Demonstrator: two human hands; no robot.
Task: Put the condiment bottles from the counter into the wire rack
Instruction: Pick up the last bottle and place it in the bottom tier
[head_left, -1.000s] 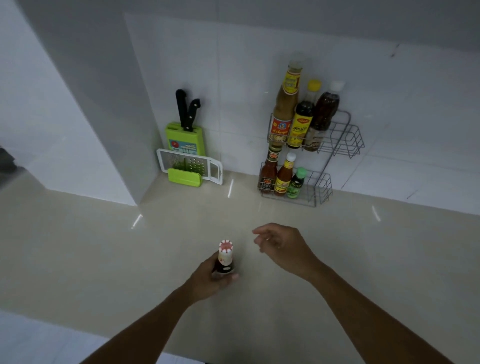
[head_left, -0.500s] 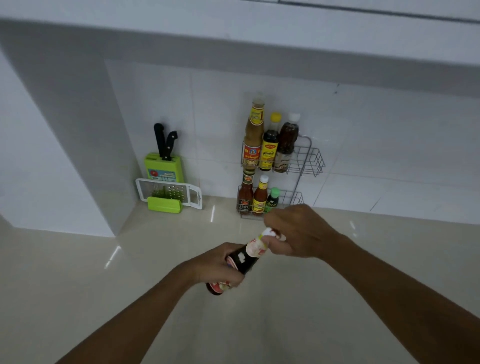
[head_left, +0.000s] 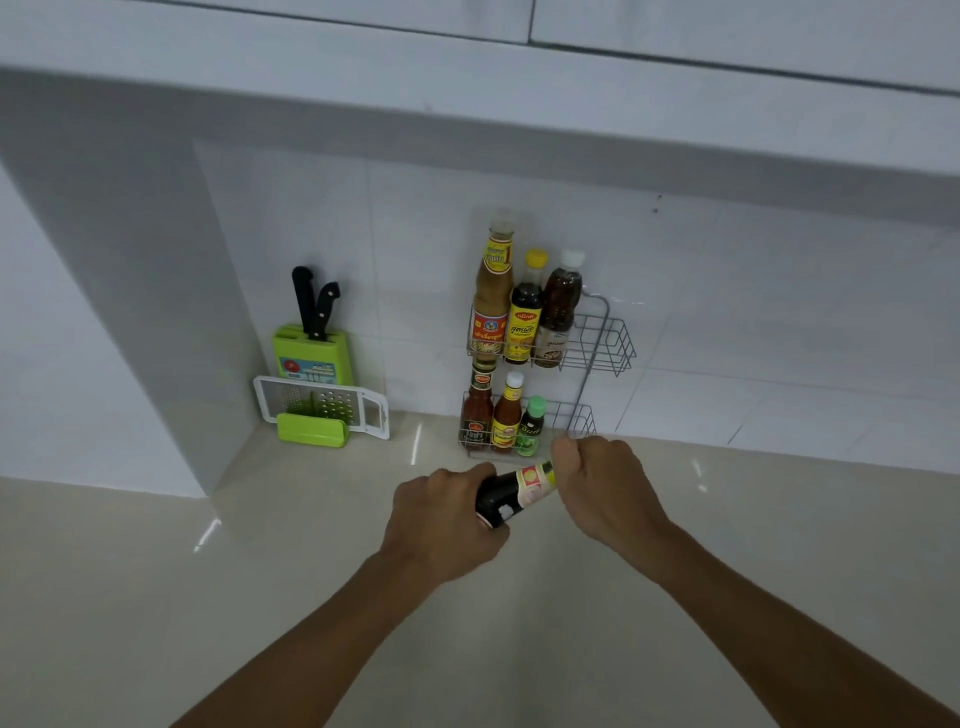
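A green knife block (head_left: 310, 351) with two black-handled knives (head_left: 314, 303) stands against the white tiled wall (head_left: 779, 291) at about ten o'clock, a white grater (head_left: 324, 405) with a green holder (head_left: 311, 429) leaning just before it.

We stood at a glossy beige desk (head_left: 156, 597) that ran back to a wall of large white tiles (head_left: 779, 291), their grout lines faint in the dim, cool light. Small bright glints lay on the polished surface near the wall. A thick white overhang (head_left: 467, 104) jutted out above, casting a grey shadow across the upper tiles, with the seams of cabinet doors (head_left: 531, 21) visible at the top edge. On the left a plain white side wall (head_left: 104, 291) closed the alcove. In that corner we saw a green knife block (head_left: 311, 358) holding two black-handled knives (head_left: 314, 304), and a white grater (head_left: 322, 405) propped in a green stand (head_left: 311, 430).
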